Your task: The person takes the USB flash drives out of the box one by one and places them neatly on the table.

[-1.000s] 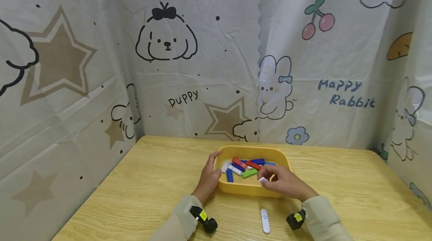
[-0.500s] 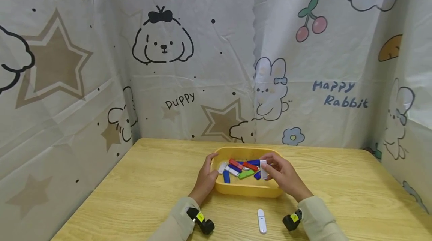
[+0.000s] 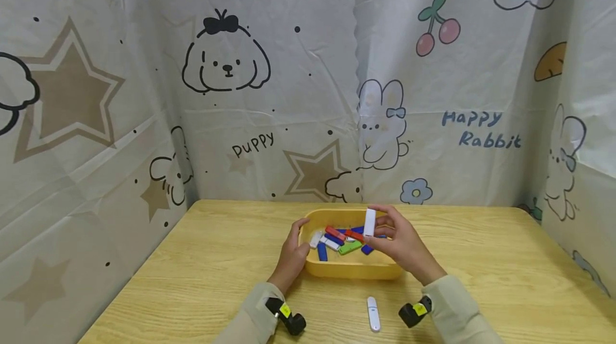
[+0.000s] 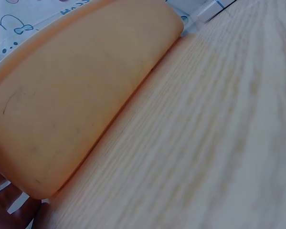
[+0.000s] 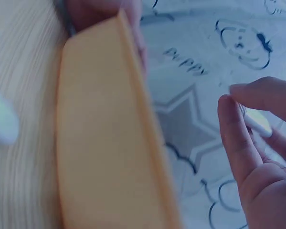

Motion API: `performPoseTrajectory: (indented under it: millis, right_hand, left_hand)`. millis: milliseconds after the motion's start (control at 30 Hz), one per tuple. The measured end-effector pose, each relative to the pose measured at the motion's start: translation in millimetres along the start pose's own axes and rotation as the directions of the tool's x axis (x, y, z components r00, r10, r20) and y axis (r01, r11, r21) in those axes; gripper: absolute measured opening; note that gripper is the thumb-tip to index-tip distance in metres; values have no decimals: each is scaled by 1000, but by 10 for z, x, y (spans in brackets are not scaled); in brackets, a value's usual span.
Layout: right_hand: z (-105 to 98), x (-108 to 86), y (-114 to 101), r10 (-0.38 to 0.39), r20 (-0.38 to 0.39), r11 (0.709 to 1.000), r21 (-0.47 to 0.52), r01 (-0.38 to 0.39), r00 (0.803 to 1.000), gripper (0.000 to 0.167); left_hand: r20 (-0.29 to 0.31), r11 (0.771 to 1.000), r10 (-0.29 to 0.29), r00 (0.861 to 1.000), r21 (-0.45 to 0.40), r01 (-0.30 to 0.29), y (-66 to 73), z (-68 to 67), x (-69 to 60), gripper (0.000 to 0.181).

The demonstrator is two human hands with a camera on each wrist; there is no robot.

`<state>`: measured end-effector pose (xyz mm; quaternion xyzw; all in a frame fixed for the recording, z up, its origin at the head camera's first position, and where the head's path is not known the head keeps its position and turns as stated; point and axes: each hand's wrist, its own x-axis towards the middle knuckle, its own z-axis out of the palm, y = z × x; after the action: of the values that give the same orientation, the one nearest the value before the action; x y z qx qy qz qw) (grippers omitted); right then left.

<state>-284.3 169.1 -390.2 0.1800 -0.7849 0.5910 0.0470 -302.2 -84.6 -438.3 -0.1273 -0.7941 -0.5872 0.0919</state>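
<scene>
Printed curtain point(image 3: 308, 82) behind, wooden table point(image 3: 216, 258) below, yellow tub point(image 3: 356, 270) before you.
Your left hand point(image 3: 290, 255) grips the tub's end; your right hand point(image 3: 401, 239) pinches the white stick point(image 3: 369, 223) by its ends, above the tub: press evenly, lest it slip.

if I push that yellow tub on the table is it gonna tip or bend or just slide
The yellow tub would probably slide, not tip: it's wide and low. It looks stiff, unbent where the left hand holds it. Its smooth-looking sides may feel slippery.
</scene>
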Motion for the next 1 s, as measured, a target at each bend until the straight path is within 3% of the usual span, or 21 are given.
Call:
performPoseTrajectory:
  millis: [233, 400, 500, 600, 700, 767, 867, 933, 1000]
  right_hand:
    - [67, -41, -187, -31, 29, 999, 15, 31, 999, 63]
    - [120, -94, -258, -120, 25, 984, -133, 122, 992, 59]
    - [156, -122, -286, -217, 64, 936, -269, 226, 974, 52]
    - [181, -144, -298, -318, 136, 852, -394, 346, 938, 47]
    - [191, -174, -293, -374, 221, 770, -467, 434, 901, 44]
    - [196, -212, -284, -352, 277, 746, -495, 446, 894, 41]
    - [214, -272, -265, -282, 349, 740, -514, 435, 893, 40]
    - [232, -313, -245, -226, 383, 741, -530, 413, 896, 42]
    - [249, -344, -216, -197, 405, 738, -538, 407, 893, 44]
  left_hand:
    - [-8, 1000, 0, 1000, -1, 0, 57, -1, -19, 61]
    - [-3, 1000, -4, 1000, -3, 4, 49, -6, -19, 61]
    - [0, 1000, -7, 1000, 4, 7, 53, -11, -24, 61]
    - [-4, 1000, -12, 1000, 3, 12, 43, -8, -13, 62]
    - [-20, 1000, -11, 1000, 1, 11, -112, 27, 54, 63]
    - [-24, 1000, -15, 1000, 0, 15, -108, 38, 52, 62]
    - [-23, 1000, -8, 1000, 5, 8, -51, 38, 18, 61]
    - [-17, 1000, -14, 1000, 3, 14, 89, 18, -35, 60]
    - [-14, 1000, -11, 1000, 7, 11, 106, 4, -36, 60]
